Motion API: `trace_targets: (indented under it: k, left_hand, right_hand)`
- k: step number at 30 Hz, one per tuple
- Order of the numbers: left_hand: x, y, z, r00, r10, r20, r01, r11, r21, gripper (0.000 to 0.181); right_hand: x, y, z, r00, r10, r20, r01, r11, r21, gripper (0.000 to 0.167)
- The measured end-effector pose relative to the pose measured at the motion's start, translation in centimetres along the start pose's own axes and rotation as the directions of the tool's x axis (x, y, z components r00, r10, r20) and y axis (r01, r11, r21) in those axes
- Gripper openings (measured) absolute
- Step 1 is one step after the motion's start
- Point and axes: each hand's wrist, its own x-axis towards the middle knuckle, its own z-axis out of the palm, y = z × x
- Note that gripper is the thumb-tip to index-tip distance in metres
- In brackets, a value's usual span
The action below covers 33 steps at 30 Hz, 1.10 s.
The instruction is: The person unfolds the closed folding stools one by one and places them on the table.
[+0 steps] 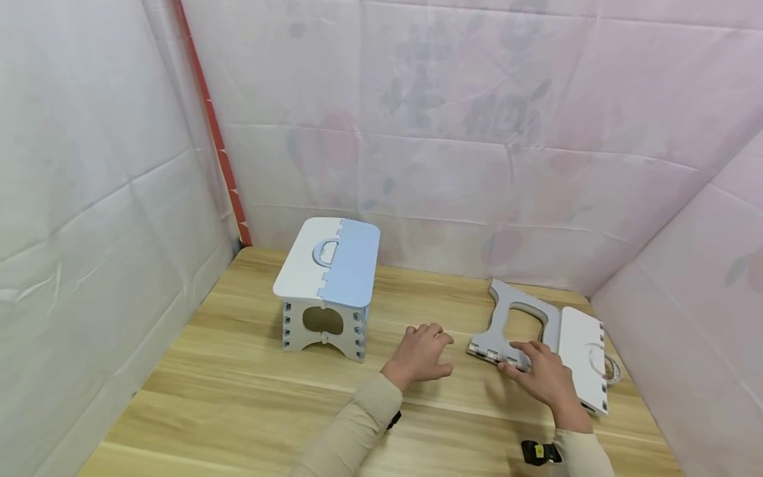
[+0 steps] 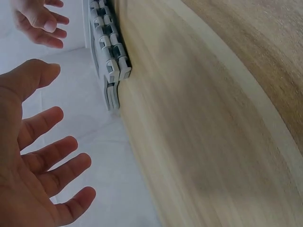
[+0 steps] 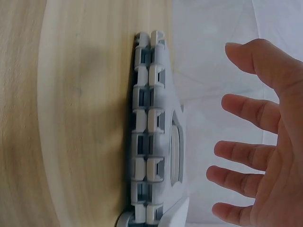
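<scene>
Folded stool (image 1: 553, 326) in all views, standing stool (image 1: 334, 278) in head's only

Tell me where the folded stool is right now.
In the head view, the folded stool lies on the right side of the table, to the right of the standing stool.

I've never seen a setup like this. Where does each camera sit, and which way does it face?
Head: worn on the head, looking forward and down at the table, the standing stool and the folded stool; the left hand, right hand and sleeves show.
Left wrist: on the left wrist, looking past the palm across the table; the left hand looms large, with part of the right hand.
Right wrist: on the right wrist, facing the folded stool's edge; only the right hand shows.
Shared: both wrist views catch the folded stool and table.
</scene>
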Motion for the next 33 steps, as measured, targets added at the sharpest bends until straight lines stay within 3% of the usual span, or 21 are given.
trace_targets:
  k: [10,15,25,33]
  left_hand:
    - [0.9,0.6,1.2,1.000,-0.001,0.019,0.004,0.989,-0.150,0.041]
    - [1.4,1.0,1.9,1.000,0.008,0.023,-0.005,0.992,-0.128,0.041]
    - [1.6,1.0,3.3,0.997,-0.025,0.070,0.033,0.992,-0.123,0.041]
    - [2.3,0.8,4.0,0.997,-0.024,0.071,0.034,0.990,-0.140,0.041]
  right_hand:
    - [-0.8,1.4,0.1,0.999,0.048,0.004,-0.048,0.999,0.021,0.055]
    - [-1.0,1.8,0.2,0.995,0.099,0.023,-0.100,0.995,0.020,0.056]
    - [-1.7,2.9,-0.2,0.979,0.192,0.062,-0.193,0.981,0.021,0.055]
    - [-2.2,4.5,-0.4,0.981,0.196,0.012,-0.196,0.981,0.013,0.056]
